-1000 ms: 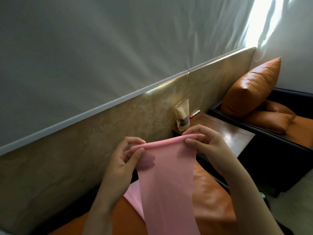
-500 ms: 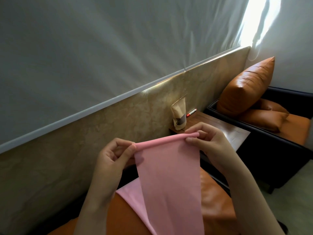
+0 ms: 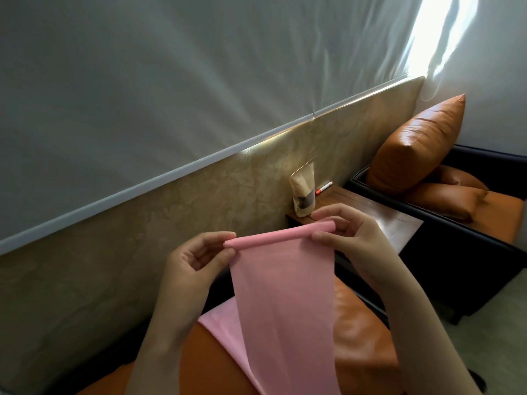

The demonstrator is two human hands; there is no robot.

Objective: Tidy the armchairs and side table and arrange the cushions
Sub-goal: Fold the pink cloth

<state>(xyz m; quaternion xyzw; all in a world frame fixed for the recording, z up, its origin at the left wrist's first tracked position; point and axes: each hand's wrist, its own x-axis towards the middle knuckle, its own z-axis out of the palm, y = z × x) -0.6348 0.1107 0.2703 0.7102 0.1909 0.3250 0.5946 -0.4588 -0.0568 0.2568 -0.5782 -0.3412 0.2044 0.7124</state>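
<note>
Past your hands, at one o'clock, the side table carries a brown paper pouch standing by the wall and a marker lying just behind it. Further out at two o'clock, the dark armchair holds an upright cushion and a flat cushion, both orange. The pink cloth hangs before you over the near orange seat, its top edge rolled into a tight tube. Your left hand pinches the roll's nine o'clock end, your right hand its three o'clock end.
</note>
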